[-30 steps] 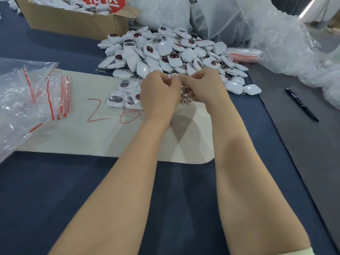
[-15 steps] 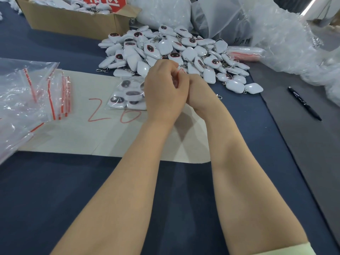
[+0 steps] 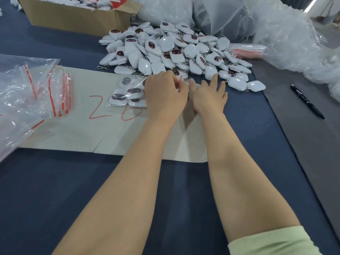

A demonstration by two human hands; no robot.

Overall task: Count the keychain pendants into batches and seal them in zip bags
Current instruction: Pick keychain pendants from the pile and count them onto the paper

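Keychain pendants [image 3: 165, 50], white with dark red-rimmed faces and small metal clasps, lie heaped on the far side of the blue cloth [image 3: 55, 181], the near edge of the heap reaching a pale card [image 3: 73, 133] marked "20" in red. A few more of them sit inside a clear zip bag [image 3: 128, 89] lying flat on that card, just in front of the heap. The left hand [image 3: 165, 96] covers the bag's right end, its fingers curled and pinching the red strip at the mouth. The right hand [image 3: 209, 98] lies just beside it, palm down with fingers straight and spread, holding nothing; I cannot tell whether it touches the bag. Empty zip bags [image 3: 33, 89] with red strips are piled at the left edge of the card. A cardboard box [image 3: 73, 17] stands behind on the left, crumpled plastic sacks [image 3: 266, 24] behind on the right, and a black pen [image 3: 307, 102] lies well apart on the grey surface to the right.
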